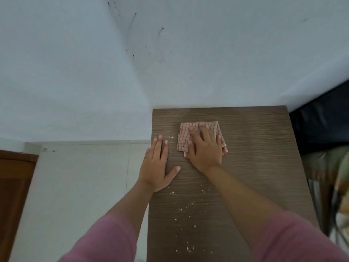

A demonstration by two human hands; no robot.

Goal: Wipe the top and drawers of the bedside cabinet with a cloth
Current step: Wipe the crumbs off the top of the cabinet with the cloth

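text: none readable | labels: none | brands: none | numbers: none | signs: none | view: head

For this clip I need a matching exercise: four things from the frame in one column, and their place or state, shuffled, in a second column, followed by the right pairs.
Column one:
1. left hand
2. right hand
3. cloth
4. crumbs

Column two:
A. checked in red, lying folded under a palm
B. flat on bare wood at the left edge of the cabinet top
C. scattered pale over the near half of the top
D. pressing flat on the fabric

Pairs: 1-B, 2-D, 3-A, 4-C
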